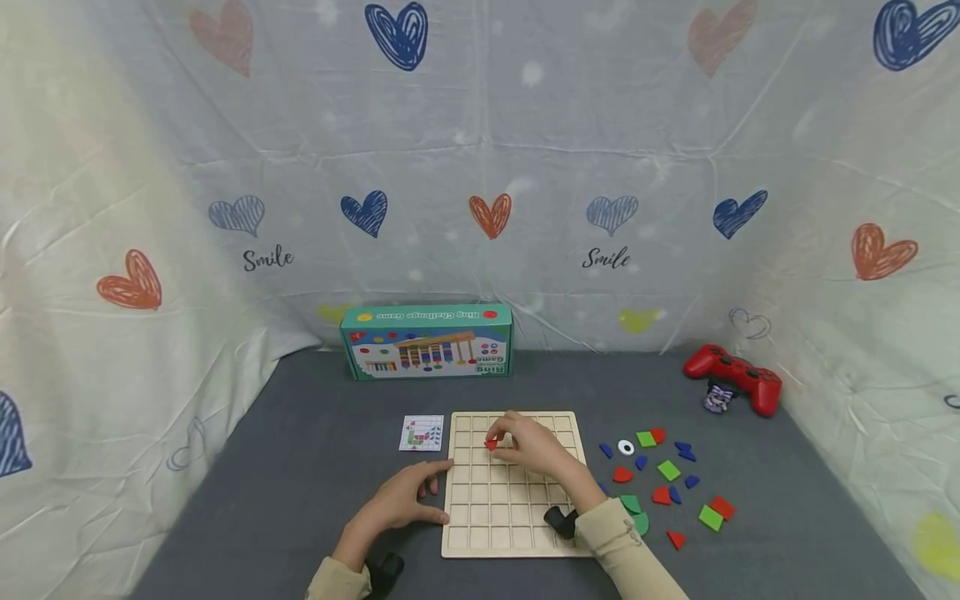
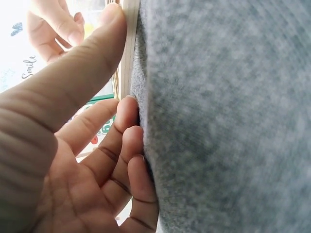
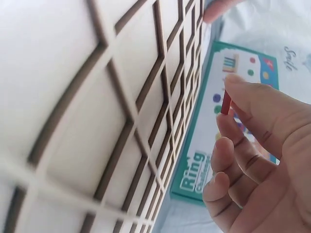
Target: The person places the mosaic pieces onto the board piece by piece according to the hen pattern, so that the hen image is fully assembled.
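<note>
A wooden grid board with square recesses lies on the table. Above its upper part, my right hand pinches a small red piece between thumb and fingertips. The right wrist view shows that red piece edge-on and apart from the grid, so its full outline is hidden. My left hand rests at the board's left edge, thumb and fingers touching the rim; in the left wrist view the thumb lies against the board's side and the other fingers bend loosely beside it.
A printed pattern card lies left of the board. Loose red, blue and green pieces and a white ring are scattered to the right. Farther back stand a Ring Challenge Game box and a red game controller.
</note>
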`<control>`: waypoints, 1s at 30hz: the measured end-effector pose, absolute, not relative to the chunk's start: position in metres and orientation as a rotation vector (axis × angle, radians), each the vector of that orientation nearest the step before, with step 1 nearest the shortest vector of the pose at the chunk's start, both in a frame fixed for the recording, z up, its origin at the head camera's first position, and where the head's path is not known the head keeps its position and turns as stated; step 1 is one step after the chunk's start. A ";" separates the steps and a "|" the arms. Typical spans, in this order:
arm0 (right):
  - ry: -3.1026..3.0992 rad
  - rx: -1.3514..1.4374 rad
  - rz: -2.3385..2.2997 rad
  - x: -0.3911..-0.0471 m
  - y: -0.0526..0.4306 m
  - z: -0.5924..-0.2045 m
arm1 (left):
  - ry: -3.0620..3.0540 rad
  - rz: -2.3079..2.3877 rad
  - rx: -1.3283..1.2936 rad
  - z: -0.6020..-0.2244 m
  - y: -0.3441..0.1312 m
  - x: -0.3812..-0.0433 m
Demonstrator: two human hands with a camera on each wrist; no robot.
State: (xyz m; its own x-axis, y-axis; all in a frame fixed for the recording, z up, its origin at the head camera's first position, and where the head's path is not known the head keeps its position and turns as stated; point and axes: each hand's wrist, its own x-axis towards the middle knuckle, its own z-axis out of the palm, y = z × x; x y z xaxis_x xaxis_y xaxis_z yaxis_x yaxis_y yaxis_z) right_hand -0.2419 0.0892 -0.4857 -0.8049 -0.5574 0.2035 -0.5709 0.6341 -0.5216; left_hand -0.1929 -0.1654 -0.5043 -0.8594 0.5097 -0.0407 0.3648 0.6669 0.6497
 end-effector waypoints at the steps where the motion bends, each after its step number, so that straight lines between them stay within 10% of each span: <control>1: -2.822 0.976 0.914 -0.243 0.087 -0.487 | 2.665 0.965 0.709 -0.504 -0.166 -0.193; 30: -2.954 1.033 0.868 -0.258 0.050 -0.497 | 2.664 0.970 0.714 -0.507 -0.168 -0.194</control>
